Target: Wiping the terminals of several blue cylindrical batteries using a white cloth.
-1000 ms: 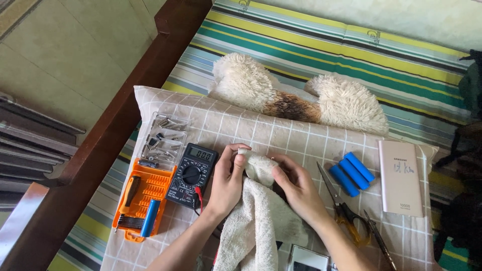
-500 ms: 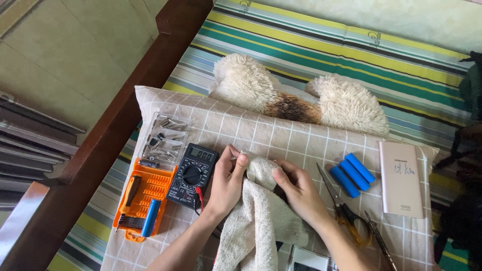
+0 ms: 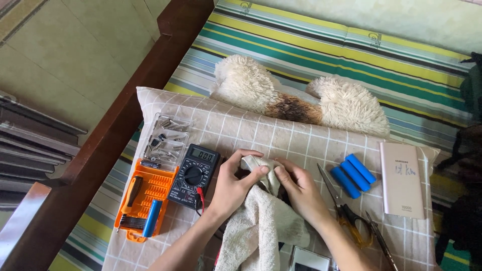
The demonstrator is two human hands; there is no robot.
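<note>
2 hands [image 3: 236,185] [image 3: 300,190] grip 1 towel [image 3: 261,221]; 3 blue batteries [image 3: 353,175] nearby.

Grey rectangular screen [image 3: 204,155] atop black multimeter [image 3: 193,175], left of hands

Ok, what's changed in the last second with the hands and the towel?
Little: both hands keep gripping the towel. The left hand and right hand have only shifted slightly on its bunched top end. The multimeter, orange tool case, blue cells and scissors stayed put.
</note>
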